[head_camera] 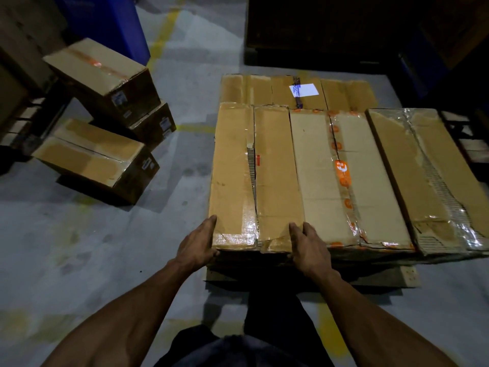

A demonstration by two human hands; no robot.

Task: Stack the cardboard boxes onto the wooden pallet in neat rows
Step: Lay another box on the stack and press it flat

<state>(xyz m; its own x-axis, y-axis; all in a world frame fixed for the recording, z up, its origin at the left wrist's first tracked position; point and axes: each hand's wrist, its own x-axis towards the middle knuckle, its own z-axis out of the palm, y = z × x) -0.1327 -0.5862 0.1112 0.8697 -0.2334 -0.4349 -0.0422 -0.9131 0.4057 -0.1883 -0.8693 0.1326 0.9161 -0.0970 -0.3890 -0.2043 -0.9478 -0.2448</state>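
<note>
Both hands clamp the leftmost box (pixel 235 176) at its near corners, left hand (pixel 197 247) at seven o'clock, right hand (pixel 307 245) fingers on top; nudge it flush against its neighbour on the pallet (pixel 407 276).

1. Both forearms are bare up to the picture's lower edge; no sleeve is visible on them.
2. The left hand (pixel 197 247) has no glove, ring or watch that can be seen.
3. The right hand (pixel 308 247) is also bare, and its wrist carries no band.
4. At 6 o'clock of the view there is dark clothing, dark blue or black in this dim light.
5. One trouser leg, equally dark, goes from there towards 12 o'clock; its fabric looks plain, without visible print.
</note>
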